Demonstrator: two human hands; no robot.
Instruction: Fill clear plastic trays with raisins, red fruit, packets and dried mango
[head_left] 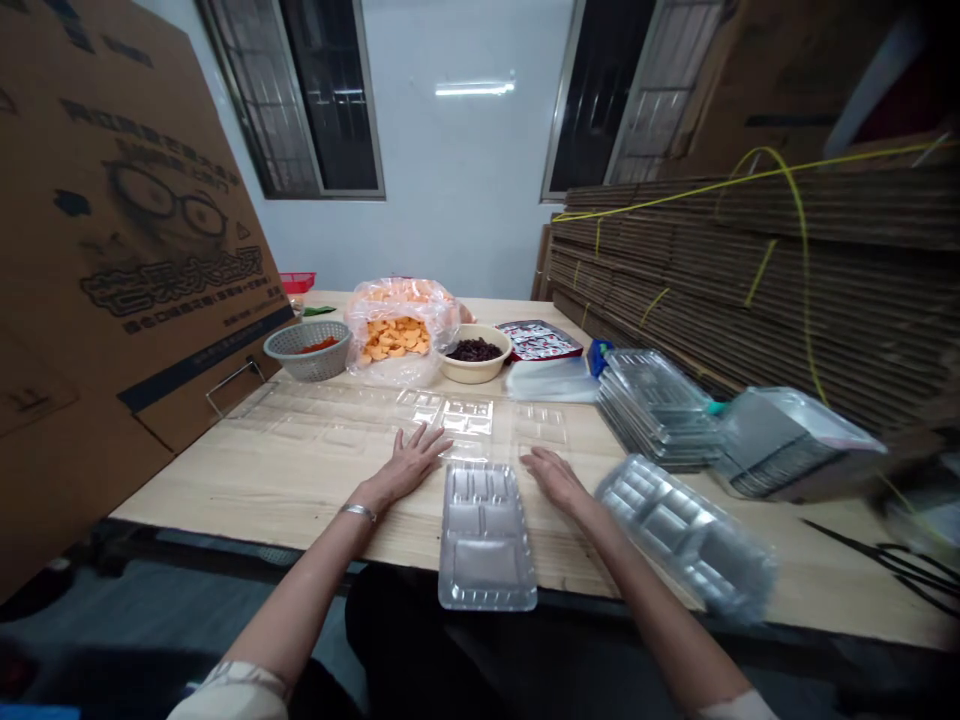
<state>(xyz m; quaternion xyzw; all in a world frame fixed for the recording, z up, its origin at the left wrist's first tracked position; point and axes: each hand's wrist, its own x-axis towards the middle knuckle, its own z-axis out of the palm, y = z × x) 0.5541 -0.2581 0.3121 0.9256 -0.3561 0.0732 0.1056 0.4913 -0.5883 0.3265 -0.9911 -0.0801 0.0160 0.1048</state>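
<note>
My left hand (409, 462) lies palm down with its fingers spread, its fingertips at the near edge of a clear plastic tray (466, 418). Across from it, my right hand (553, 475) rests low over the wood, fingers stretched out and holding nothing visible, near another clear tray (541, 425). Between my forearms sits a stack of clear compartment trays (484, 530), reaching over the table's front edge. A second, blurred stack of compartment trays (686, 535) lies beside my right forearm. More transparent trays (322, 410) form a row to the left, hard to tell apart.
Along the back stand a grey basket (309, 352) with orange-red contents, a bag of orange pieces (397, 338), a bowl of dark pieces (474, 365) and a red tray of packets (538, 340). Clear lids (652, 400), scissors (892, 570) and stacked cardboard (750, 270) occupy the right; a carton (142, 230) flanks the left.
</note>
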